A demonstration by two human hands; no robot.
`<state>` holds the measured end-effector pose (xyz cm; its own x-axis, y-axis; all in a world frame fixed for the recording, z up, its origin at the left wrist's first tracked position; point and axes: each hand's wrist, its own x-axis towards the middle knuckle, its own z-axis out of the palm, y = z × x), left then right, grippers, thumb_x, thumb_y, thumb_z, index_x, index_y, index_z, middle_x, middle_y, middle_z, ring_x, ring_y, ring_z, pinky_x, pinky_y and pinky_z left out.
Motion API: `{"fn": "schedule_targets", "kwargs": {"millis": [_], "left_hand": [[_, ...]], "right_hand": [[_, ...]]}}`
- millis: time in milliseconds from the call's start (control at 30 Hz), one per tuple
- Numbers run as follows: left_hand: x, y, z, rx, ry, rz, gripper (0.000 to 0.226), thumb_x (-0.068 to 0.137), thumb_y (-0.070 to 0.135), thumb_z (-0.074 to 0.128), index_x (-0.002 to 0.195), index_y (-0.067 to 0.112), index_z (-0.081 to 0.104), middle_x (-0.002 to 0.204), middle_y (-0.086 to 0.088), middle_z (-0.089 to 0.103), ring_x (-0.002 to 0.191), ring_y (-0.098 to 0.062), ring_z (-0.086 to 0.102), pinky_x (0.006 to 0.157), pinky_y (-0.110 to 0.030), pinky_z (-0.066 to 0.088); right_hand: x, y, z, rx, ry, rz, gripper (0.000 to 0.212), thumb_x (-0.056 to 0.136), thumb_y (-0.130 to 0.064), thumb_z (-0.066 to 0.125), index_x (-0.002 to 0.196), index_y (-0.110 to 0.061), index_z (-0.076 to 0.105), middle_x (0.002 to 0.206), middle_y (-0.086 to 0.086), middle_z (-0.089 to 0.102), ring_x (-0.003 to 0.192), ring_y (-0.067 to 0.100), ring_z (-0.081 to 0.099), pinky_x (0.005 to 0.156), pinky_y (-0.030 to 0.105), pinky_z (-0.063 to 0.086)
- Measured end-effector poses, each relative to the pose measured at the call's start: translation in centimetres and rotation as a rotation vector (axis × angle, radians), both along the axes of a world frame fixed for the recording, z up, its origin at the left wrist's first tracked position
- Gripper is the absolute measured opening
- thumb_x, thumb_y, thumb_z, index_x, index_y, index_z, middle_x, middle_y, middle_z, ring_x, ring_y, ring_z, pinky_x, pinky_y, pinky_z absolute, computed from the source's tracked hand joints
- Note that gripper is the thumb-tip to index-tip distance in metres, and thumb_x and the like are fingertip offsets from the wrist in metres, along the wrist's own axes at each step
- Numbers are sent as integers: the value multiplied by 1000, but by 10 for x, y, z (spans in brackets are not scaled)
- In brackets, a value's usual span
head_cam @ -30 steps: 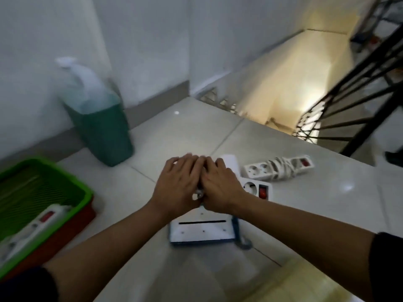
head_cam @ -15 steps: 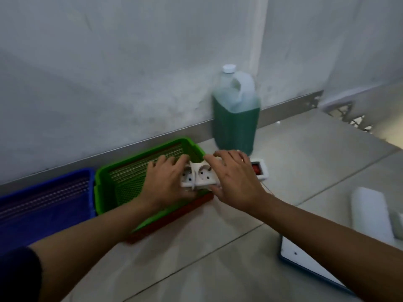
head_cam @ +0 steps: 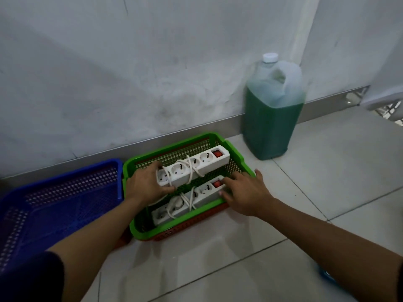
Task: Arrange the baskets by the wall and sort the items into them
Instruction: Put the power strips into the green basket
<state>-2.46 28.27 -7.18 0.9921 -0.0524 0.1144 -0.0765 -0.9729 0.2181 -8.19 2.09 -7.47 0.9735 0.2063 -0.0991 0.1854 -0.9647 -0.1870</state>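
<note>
Grey-white plaster wall (head_cam: 130,73) fills the upper half of the view, with a metal skirting strip along its foot where it meets the pale tiled floor (head_cam: 316,192). Against that strip, at the left, lies a blue basket (head_cam: 54,192) with latticed sides, and just beside it on the right sits a green basket (head_cam: 235,153), which appears to be nested in a red basket (head_cam: 196,223) whose edge shows beneath its near side. The two rims at the blue and green join look to be touching, though the left forearm partly hides that spot.

Further right, standing upright against the wall and apart from the baskets, is a clear plastic jug (head_cam: 273,118) with a white cap, about two-thirds full of green liquid.

Two white power strips are in the green basket. The far strip (head_cam: 207,162), with its cord wound round the middle and a red switch at the right end, is raised at an angle above the basket floor, its right end resting near the far right rim. The left hand (head_cam: 145,186) grips its left end, fingers curled over the top and thumb underneath. The near strip (head_cam: 187,203) lies flat along the front side, its cord also wrapped round it. The right hand (head_cam: 246,192) rests at its switch end with fingers loosely spread, touching the strip and the basket rim rather than closing round anything.
</note>
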Motion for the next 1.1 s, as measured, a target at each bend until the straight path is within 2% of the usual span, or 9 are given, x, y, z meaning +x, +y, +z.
{"fn": "schedule_targets", "kwargs": {"millis": [233,400,533,633,800,867,933,1033,1100], "left_hand": [[23,1,-28,211,404,-3,66,76,63,59,125,19,49,130,-8,58,118,-30,53,97,-44,44],[37,-11,-29,281,611,-34,82,83,54,56,144,10,24,145,-17,41,128,-35,45,104,-43,41],[34,-43,-3,325,382,-102,67,91,45,46,142,7,25,146,-26,33,128,-41,42,103,-47,40],[13,-97,19,175,149,-268,62,90,43,50,136,4,35,137,-28,42,119,-44,47,94,-46,44],[-72,-217,28,-39,144,-737,49,87,37,56,130,16,44,132,-14,48,114,-31,52,95,-39,45],[-120,-259,21,-82,259,-875,41,88,39,55,122,19,47,124,-10,55,107,-25,55,85,-32,45],[-169,-288,9,-91,519,-994,37,87,43,56,114,19,49,116,-8,63,92,-20,56,74,-26,40],[-230,-314,-8,85,926,-1167,60,82,60,54,126,20,44,124,-7,59,90,-13,50,74,-25,40],[-253,-318,-16,206,1078,-1215,81,75,73,51,136,23,33,134,-7,52,99,-14,50,81,-27,42]], "right_hand": [[-8,-15,-24,35,-39,-55,47,95,-51,29,107,-21,63,115,7,62,114,23,51,108,47,28],[-11,-21,-24,75,-70,6,42,96,-47,32,118,-22,58,122,3,58,117,19,49,104,42,33],[-27,-39,-18,133,-122,2,48,95,-43,41,139,-25,40,147,4,40,135,20,35,111,44,28],[-52,-66,-12,109,-115,-105,53,94,-42,43,144,-26,32,150,5,37,136,22,36,112,43,27],[-122,-130,-6,50,2,-355,57,94,-46,42,145,-26,27,150,4,37,133,25,39,110,45,28],[-160,-159,-4,17,34,-490,59,93,-45,45,145,-25,27,148,6,39,130,28,42,107,46,32],[-198,-185,-4,-9,123,-647,61,92,-44,47,145,-25,25,146,8,41,127,30,44,103,48,36],[-257,-220,-7,-29,283,-891,61,90,-45,47,143,-24,26,142,10,42,124,33,45,100,52,38],[-292,-234,-13,-73,371,-997,60,90,-48,46,141,-25,28,142,11,41,125,34,43,101,53,34]]}}
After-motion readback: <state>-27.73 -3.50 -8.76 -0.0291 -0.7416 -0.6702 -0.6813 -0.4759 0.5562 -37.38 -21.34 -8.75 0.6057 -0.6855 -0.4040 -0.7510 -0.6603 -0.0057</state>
